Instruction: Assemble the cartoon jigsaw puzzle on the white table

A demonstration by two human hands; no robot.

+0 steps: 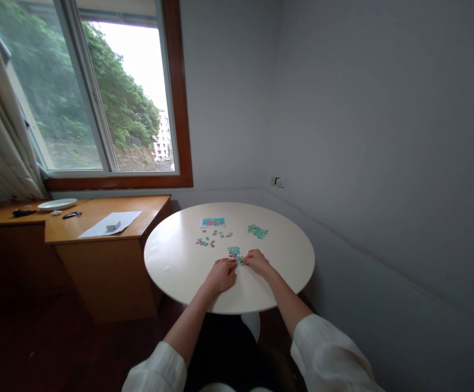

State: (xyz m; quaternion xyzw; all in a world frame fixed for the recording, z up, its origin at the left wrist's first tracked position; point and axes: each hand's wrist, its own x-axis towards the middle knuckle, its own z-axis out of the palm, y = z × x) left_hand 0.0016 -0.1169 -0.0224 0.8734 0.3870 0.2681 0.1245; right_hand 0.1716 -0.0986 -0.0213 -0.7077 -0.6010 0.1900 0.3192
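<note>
A small, partly joined jigsaw puzzle point(234, 251) in teal, pink and dark colours lies near the middle of the round table. At its lower left, my left hand point(222, 274) rests on the table with its fingers stretched to the puzzle's edge, touching it. My right hand point(258, 262) is at the puzzle's lower right, fingertips pinched together on a puzzle piece point(241, 261); the fingers hide most of that piece. Several loose puzzle pieces point(205, 243) are scattered beyond my left hand. A pile of green puzzle pieces point(258, 231) lies beyond my right hand.
The puzzle lies on a round white table point(171, 261). At its far side is a picture card point(212, 222). To the left, a wooden desk point(155, 209) bears a paper sheet point(128, 219), a small white box point(113, 225) and a white plate point(57, 204). Walls stand behind and right.
</note>
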